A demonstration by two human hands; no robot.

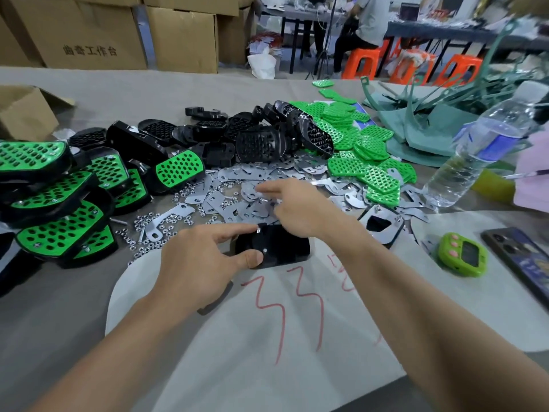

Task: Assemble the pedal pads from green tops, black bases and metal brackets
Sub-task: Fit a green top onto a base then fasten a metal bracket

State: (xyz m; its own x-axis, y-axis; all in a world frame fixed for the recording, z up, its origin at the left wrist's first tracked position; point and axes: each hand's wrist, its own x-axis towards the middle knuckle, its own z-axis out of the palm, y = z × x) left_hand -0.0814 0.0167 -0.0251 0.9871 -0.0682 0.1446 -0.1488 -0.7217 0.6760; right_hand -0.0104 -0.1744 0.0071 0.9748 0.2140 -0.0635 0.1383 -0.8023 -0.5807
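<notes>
My left hand (202, 263) grips a black base (276, 248) lying underside up on the white sheet, thumb and forefinger on its near and far edges; small screw ends stick up from it. My right hand (297, 209) reaches over the pile of metal brackets (237, 200), forefinger stretched onto a bracket; whether it holds one I cannot tell. Loose black bases (208, 138) are heaped behind, loose green tops (365, 162) to the right. Finished green-and-black pads (59, 203) are stacked at the left. Small nuts (160, 230) are scattered near the brackets.
A clear water bottle (487, 144) stands at the right, beside a green timer (463, 254) and a phone (520, 263). Another black piece with a bracket (383, 224) lies right of my right wrist. Cardboard boxes (89, 31) line the back; a seated person (365, 25) works at a far table.
</notes>
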